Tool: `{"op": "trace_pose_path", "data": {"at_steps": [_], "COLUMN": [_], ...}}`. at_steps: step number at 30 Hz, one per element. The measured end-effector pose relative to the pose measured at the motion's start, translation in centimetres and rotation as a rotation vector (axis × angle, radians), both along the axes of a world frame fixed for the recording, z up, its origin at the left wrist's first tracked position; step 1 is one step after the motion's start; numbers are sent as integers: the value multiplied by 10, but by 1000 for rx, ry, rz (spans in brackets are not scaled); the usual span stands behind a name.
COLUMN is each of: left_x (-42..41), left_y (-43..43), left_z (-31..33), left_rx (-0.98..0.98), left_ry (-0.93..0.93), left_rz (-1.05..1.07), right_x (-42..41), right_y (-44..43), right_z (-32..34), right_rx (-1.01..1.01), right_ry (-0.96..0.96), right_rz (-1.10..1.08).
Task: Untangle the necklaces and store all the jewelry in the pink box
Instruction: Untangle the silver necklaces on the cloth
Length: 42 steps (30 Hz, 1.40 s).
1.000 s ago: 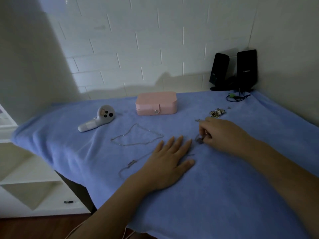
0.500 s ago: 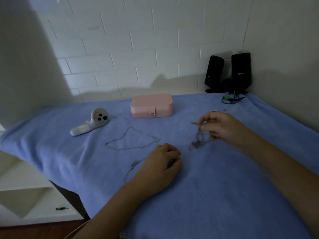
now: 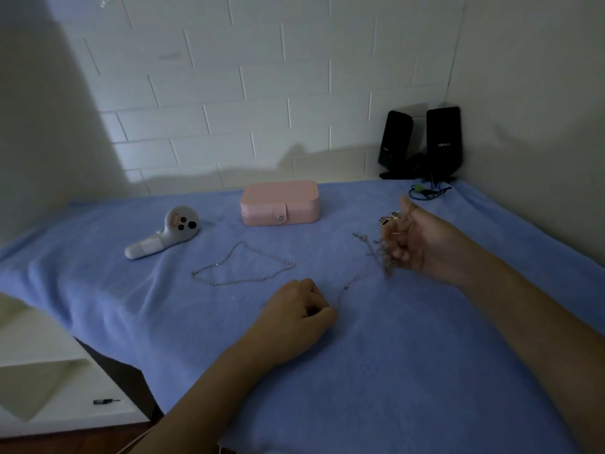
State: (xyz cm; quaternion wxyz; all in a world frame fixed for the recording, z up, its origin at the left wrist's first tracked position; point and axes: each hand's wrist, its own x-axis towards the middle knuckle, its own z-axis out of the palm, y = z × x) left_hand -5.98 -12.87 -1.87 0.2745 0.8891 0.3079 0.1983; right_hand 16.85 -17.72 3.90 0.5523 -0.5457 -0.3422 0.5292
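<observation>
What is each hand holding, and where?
The right hand pinches the tangled chain at its clump; the left hand seems to grip its far end.

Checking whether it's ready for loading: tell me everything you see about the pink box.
The pink box is a rounded rectangular case, seemingly faux leather. Its lid is shut, with a front tab and round metal snap. It lies flat on the blue cloth near the tiled wall; nothing else touches it.

Controller (image 3: 170, 235) lies left of box (image 3: 280, 203), chain (image 3: 242, 265) before it.
</observation>
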Motion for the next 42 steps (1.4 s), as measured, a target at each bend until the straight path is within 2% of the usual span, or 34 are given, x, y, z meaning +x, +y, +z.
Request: {"op": "trace_pose_path", "data": {"at_steps": [2,6,7,10,12,14,17,20,22,24,26,27,30,35,39,42], "left_x": [0,-1,-1,-2,-3,-10,-31,-53,-61,-64,-62,-61,-55,-26,8,29], "left_y": [-1,-3,-3,0,2,5,6,8,8,8,7,6,9,12,11,10], "left_z": [1,3,4,6,7,4,2,5,9,15,24,28,39,43,40,36], "left_rx": [2,-19,-34,-85,-53,65,234,321,306,268,250,236,176,139,192,103], "left_ry": [4,-3,-16,-121,-165,-126,-50,90,227,342,386,391,373,214,124,82], "left_rz": [-14,9,33,170,255,279,263,203,136,107,105,103,129,180,172,143], "right_x": [0,18,23,35,32,25,18,15,11,5,-2,-8,-24,-33,-36,-39], "right_y": [-1,-4,-5,-8,-6,-4,-5,-9,-12,-12,-8,-7,-3,-1,-1,0], "right_z": [1,4,5,4,0,-3,-2,3,7,7,4,2,-7,-19,-19,-21], "right_rx": [40,172,196,151,104,111,137,119,64,49,129,185,311,280,312,366], "right_ry": [-5,-419,-431,-276,-198,-226,-414,-547,-569,-737,-1067,-1161,-1130,-1220,-1339,-1424], "right_rz": [-13,-179,-180,-115,-68,-2,156,319,341,240,106,68,165,409,431,358]}}
